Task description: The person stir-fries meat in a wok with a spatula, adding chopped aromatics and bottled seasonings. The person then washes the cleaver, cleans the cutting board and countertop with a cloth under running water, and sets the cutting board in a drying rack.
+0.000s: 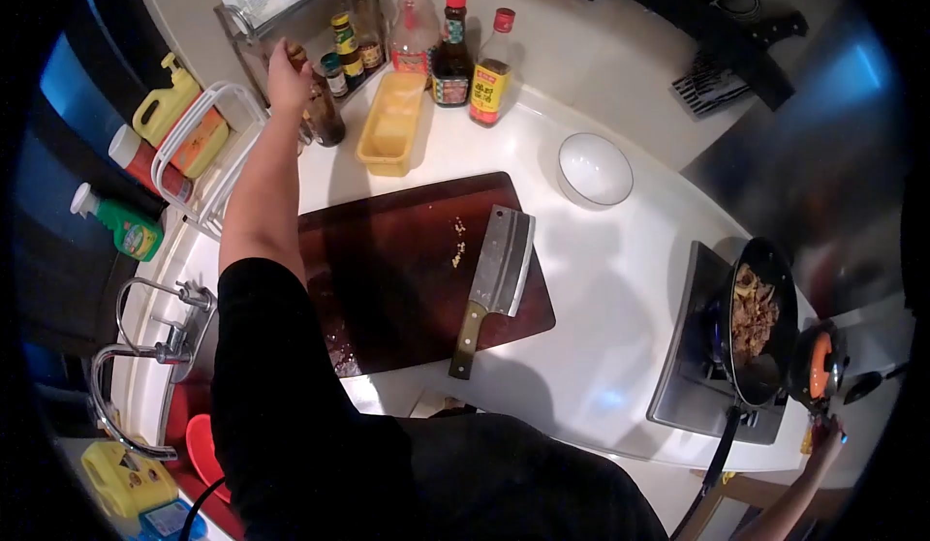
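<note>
My left hand (289,78) is closed round the neck of a dark glass bottle (325,120) by the wire rack at the upper left. At the lower right, my right hand (825,434) is beside the stove's edge, below a small dark pan (812,386) with something orange on it; its fingers are too small to make out. A cleaver (503,260) lies on the dark cutting board (407,299), near small pale chopped bits (458,243). Cooked food (753,313) fills part of a black wok (790,294) on the stove (678,386).
Three red-capped bottles (451,66) stand against the wall, beside a yellow tray (387,134). A white bowl (595,169) sits on the counter. The wok's handle (719,459) sticks out over the front edge. A faucet (126,350) is at left.
</note>
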Demonstrator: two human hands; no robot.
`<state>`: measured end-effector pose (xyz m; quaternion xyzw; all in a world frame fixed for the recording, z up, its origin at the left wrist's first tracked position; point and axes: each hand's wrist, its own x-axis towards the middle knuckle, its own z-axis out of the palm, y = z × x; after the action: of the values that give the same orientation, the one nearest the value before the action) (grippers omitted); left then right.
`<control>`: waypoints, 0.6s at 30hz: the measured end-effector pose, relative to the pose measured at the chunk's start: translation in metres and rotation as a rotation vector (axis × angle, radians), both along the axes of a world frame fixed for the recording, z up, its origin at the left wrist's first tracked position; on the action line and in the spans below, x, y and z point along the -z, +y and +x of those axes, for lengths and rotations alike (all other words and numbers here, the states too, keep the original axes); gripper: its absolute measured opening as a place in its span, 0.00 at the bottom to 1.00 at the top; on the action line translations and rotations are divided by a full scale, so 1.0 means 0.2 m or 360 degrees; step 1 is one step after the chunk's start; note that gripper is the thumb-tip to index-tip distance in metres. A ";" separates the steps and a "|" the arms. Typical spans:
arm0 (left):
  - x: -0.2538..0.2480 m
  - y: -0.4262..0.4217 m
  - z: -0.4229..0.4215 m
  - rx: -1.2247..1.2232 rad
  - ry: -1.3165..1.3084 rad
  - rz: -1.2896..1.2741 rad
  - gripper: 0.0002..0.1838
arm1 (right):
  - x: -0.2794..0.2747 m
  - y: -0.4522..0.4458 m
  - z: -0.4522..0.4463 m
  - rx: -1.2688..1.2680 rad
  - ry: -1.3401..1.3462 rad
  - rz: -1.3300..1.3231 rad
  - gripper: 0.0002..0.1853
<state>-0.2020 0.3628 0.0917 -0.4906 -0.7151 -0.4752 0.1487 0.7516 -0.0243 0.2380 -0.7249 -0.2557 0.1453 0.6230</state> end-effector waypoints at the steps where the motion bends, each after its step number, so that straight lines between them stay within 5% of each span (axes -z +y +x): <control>1: 0.01 0.00 -0.03 0.0018 0.0179 -0.0010 0.31 | 0.00 -0.02 -0.03 0.0026 -0.0021 -0.0003 0.06; 3: 0.03 0.02 -0.06 0.0047 0.0537 -0.0032 0.27 | 0.00 -0.04 0.00 0.0083 0.0030 -0.0034 0.06; 11: 0.04 0.03 -0.14 0.0063 0.0759 -0.0402 0.23 | 0.10 -0.14 0.54 -0.0119 0.0379 0.0083 0.10; 14: 0.07 0.16 -0.26 0.0226 0.0973 -0.0537 0.30 | -0.03 -0.14 0.26 -0.0204 0.0085 -0.0369 0.18; 17: -0.02 0.08 -0.16 -0.0159 0.1256 -0.0261 0.39 | -0.21 0.07 -0.38 0.0091 -0.0228 -0.0288 0.12; 18: -0.09 0.04 -0.04 -0.0284 0.1230 -0.0468 0.38 | -0.24 0.12 -0.47 0.0142 -0.0291 -0.0246 0.11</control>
<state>-0.2106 0.3707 0.1104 -0.5849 -0.7066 -0.1342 0.3749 0.6574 -0.0010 0.2862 -0.7917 -0.2668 0.0699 0.5451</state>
